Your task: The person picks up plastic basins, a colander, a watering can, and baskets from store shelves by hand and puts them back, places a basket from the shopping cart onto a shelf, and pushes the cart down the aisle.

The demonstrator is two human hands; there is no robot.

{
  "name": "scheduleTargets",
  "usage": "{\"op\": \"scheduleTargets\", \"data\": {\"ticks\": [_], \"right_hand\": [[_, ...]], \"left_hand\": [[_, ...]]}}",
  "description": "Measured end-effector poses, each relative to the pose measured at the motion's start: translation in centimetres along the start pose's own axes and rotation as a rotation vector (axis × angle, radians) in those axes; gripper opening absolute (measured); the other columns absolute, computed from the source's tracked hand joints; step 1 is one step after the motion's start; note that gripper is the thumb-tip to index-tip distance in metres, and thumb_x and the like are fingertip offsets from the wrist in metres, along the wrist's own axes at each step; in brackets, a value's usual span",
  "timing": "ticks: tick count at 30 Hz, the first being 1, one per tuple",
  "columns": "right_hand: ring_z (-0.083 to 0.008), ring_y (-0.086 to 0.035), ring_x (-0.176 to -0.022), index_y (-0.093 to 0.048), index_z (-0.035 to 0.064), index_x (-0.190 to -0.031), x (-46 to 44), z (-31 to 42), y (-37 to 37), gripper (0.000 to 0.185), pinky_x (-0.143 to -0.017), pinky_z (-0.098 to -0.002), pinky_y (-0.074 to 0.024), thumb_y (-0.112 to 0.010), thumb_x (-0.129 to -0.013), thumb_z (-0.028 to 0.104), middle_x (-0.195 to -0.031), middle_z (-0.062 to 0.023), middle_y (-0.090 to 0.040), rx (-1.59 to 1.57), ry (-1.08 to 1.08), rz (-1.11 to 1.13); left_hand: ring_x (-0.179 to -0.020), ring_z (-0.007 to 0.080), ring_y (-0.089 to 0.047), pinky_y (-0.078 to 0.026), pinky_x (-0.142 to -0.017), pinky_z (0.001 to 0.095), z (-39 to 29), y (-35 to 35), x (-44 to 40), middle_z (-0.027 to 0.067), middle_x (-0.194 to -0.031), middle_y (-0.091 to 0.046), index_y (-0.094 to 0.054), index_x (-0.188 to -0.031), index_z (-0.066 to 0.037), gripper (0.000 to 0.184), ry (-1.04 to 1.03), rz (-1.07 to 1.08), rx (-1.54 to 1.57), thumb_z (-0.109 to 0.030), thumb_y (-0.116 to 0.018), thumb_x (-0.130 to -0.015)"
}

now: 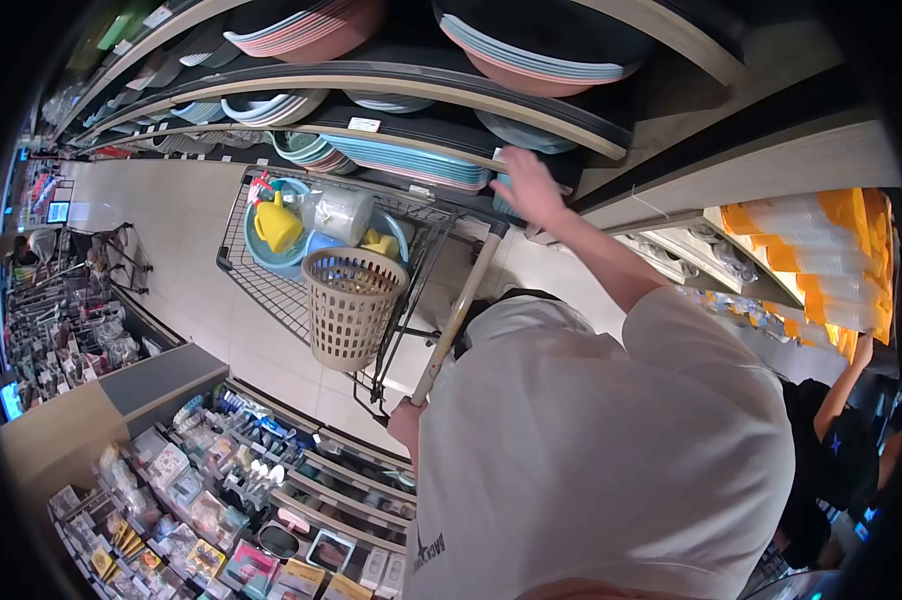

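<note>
1. Hands: I read the two as apart. The left hand (406,422) is closed on the lower end of the cart handle (462,310) as the view shows it. The right hand (533,190) reaches to the shelving with fingers extended, grasping nothing that I can see. Its fingertips are beside a light-blue item (502,193); contact cannot be confirmed.

2. Load: the shopping cart (263,300) lies ahead of the handle. Within its wire rim I log a light-blue basin (254,250) carrying a yellow spray bottle (278,228) with a red trigger, a clear plastic container (338,215) and a yellow item (379,242). A beige perforated basket (351,305) stands upright and open at the top, at the cart's left side near the handle end.

3. Status: I judge the goods in the cart as already gathered; the light-blue item by the right hand is outside it. How much remains cannot be read from this view.

4. Surroundings: a stack of light-blue trays (406,160) sits on the shelving beyond the cart's right edge, with pink basins (321,30) higher up. At the far right, another person's arm (844,385) is raised to orange-and-clear packages (831,270).
</note>
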State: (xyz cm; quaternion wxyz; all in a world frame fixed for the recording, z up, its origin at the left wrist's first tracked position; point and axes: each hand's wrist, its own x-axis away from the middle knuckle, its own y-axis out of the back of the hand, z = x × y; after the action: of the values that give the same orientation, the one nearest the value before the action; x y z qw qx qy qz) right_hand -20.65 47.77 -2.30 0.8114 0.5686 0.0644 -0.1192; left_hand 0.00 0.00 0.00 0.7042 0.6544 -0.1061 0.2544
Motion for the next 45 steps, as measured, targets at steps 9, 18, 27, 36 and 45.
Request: {"op": "scheduleTargets", "data": {"ticks": [9, 18, 27, 36, 45], "right_hand": [[-0.0403, -0.062, -0.120, -0.063, 0.0057, -0.121, -5.8, -8.4, -1.1, 0.039, -0.102, -0.0506, -0.0509, -0.058, -0.103, 0.039, -0.129, -0.0245, -0.064, 0.160, -0.353, 0.355], [-0.0414, -0.060, -0.122, -0.060, 0.0077, -0.138, -8.7, -10.7, -2.1, 0.057, -0.105, -0.0495, -0.0477, -0.061, -0.100, 0.050, -0.137, -0.0203, -0.062, 0.128, -0.171, 0.053], [-0.0469, -0.065, -0.104, -0.067, 0.0047, -0.118, -10.7, -11.3, -3.2, 0.029, -0.093, -0.0539, -0.0518, -0.062, -0.096, 0.022, -0.113, -0.0242, -0.068, 0.198, -0.146, -0.037], [-0.0451, -0.064, -0.111, -0.066, 0.0140, -0.131, -7.4, -9.2, -0.3, 0.036, -0.097, -0.0528, -0.0512, -0.061, -0.095, 0.009, -0.120, -0.0241, -0.068, 0.121, -0.175, -0.111], [-0.0403, -0.066, -0.108, -0.068, 0.0161, -0.129, -7.5, -10.0, -0.7, 0.040, -0.092, -0.0489, -0.0529, -0.063, -0.091, 0.004, -0.117, -0.0180, -0.071, 0.049, -0.017, -0.221]], "left_hand": [[-0.077, 0.0358, -0.076, -0.060, -0.066, 0.0462, 0.4, 0.3, 0.5, 0.0146, -0.080, -0.076, -0.077, -0.088, -0.013, 0.036, 0.009, 0.016, 0.037, -0.047, -0.071, -0.080], [-0.072, 0.0330, -0.075, -0.058, -0.061, 0.0456, 0.7, -2.8, -0.8, 0.0114, -0.078, -0.075, -0.074, -0.086, -0.015, 0.027, 0.019, 0.035, -0.025, -0.041, -0.069, -0.085], [-0.064, 0.0344, -0.071, -0.056, -0.058, 0.0457, -0.7, -1.0, -1.0, 0.0125, -0.070, -0.071, -0.071, -0.075, -0.012, 0.026, -0.005, -0.136, 0.044, -0.038, -0.075, -0.079], [-0.061, 0.0338, -0.070, -0.055, -0.055, 0.0441, 0.9, -2.0, -2.0, 0.0110, -0.067, -0.070, -0.069, -0.073, -0.013, 0.027, -0.058, -0.228, 0.030, -0.038, -0.075, -0.080], [-0.063, 0.0337, -0.071, -0.056, -0.056, 0.0448, 1.6, -2.0, -3.1, 0.0107, -0.070, -0.072, -0.070, -0.075, -0.014, 0.019, -0.050, -0.176, -0.026, -0.031, -0.072, -0.083]]}}
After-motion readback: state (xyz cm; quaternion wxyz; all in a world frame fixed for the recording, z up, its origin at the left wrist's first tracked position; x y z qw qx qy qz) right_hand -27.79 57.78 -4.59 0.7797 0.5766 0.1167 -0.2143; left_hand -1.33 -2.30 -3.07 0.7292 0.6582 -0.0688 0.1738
